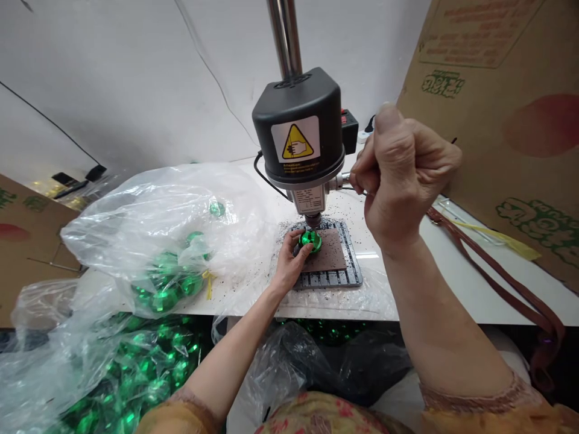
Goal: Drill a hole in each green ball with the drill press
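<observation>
My left hand (292, 256) grips a shiny green ball (310, 241) on a brown board (332, 252), with fingers wrapped around its left side. Directly above the ball sits the chuck (313, 219) of a black bench drill press (296, 126); whether the bit touches the ball cannot be made out. Raised at the right of the machine, my right hand (398, 169) is closed around the drill press's feed handle (345, 179). Below the board lies the machine's slotted metal base (355, 277), sprinkled with dark shavings.
A clear plastic bag (149, 199) of green balls (163, 280) lies on the white table at left. More green balls (149, 361) fill a bag below the table edge. Cardboard boxes (502, 138) stand right and left. A brown strap (493, 271) hangs over the right side.
</observation>
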Action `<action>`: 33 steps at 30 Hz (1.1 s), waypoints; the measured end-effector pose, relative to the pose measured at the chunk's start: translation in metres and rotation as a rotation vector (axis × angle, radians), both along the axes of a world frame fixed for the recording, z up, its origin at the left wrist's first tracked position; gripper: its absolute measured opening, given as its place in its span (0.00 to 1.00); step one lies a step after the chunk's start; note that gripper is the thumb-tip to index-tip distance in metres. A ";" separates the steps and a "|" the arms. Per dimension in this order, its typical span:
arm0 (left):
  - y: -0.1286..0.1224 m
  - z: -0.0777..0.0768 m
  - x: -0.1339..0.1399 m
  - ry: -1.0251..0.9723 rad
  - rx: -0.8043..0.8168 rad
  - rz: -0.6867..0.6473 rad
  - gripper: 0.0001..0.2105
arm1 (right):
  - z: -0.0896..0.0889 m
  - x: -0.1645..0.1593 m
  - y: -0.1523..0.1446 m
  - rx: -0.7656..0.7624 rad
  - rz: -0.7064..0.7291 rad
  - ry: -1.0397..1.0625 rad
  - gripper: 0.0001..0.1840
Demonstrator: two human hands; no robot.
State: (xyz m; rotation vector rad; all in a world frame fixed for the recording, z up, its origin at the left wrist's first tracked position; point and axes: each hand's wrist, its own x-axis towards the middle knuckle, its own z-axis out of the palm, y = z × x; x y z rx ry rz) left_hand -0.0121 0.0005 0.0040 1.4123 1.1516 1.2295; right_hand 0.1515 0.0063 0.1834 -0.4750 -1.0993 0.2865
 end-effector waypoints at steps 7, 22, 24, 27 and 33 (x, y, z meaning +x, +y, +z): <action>0.000 -0.002 0.003 0.179 0.094 0.055 0.20 | 0.002 -0.001 -0.001 0.000 -0.010 -0.001 0.24; -0.001 -0.011 0.014 0.204 0.088 0.038 0.22 | 0.006 0.000 0.001 -0.004 0.001 -0.008 0.24; -0.002 -0.009 0.015 0.210 0.096 0.037 0.22 | -0.002 -0.002 -0.002 0.058 0.017 0.034 0.24; -0.003 -0.008 0.017 0.237 0.118 0.048 0.22 | -0.011 -0.003 -0.003 0.079 -0.008 0.058 0.23; -0.003 -0.008 0.016 0.263 0.134 0.041 0.21 | -0.023 -0.002 -0.007 0.035 -0.074 0.072 0.23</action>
